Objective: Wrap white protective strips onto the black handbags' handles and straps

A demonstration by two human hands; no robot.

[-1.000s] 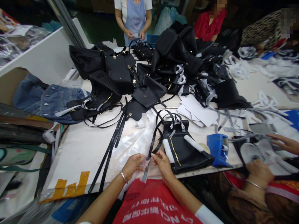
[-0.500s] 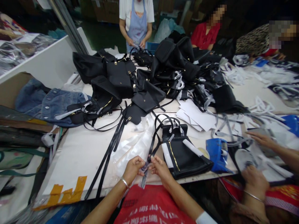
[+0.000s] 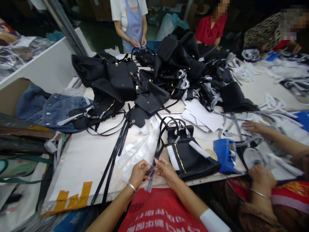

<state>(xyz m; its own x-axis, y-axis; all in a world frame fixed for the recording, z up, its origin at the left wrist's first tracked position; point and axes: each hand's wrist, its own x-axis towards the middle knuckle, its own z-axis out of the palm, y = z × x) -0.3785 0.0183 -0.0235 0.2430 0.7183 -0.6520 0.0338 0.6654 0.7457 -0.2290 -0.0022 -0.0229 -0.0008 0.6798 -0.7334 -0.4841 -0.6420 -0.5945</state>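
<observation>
Close together at the table's front edge, both my hands work at the end of a black strap [image 3: 159, 146]. My left hand [image 3: 140, 172] has thumb and fingers pinched on a strip of clear plastic film [image 3: 150, 183] that hangs down towards my red apron. With its fingers closed, my right hand [image 3: 166, 168] pinches the strap end by the film; the exact grip is partly hidden. The strap runs up to a black backpack [image 3: 196, 158] lying just right of my hands, with a gold zip and white wrapping on its sides. White plastic sheets [image 3: 138, 149] lie behind my left hand.
Black bags [image 3: 120, 79] are heaped across the back. Loose black straps [image 3: 109, 164] hang over the front edge at left. White papers [image 3: 205, 116] and a blue tape dispenser [image 3: 224, 154] lie right. A co-worker's hands [image 3: 262, 175] work beside it; other people stand behind.
The view has shifted slightly. My hands stay close together at the strap end, with small finger movements. The co-worker's far hand at right has moved left.
</observation>
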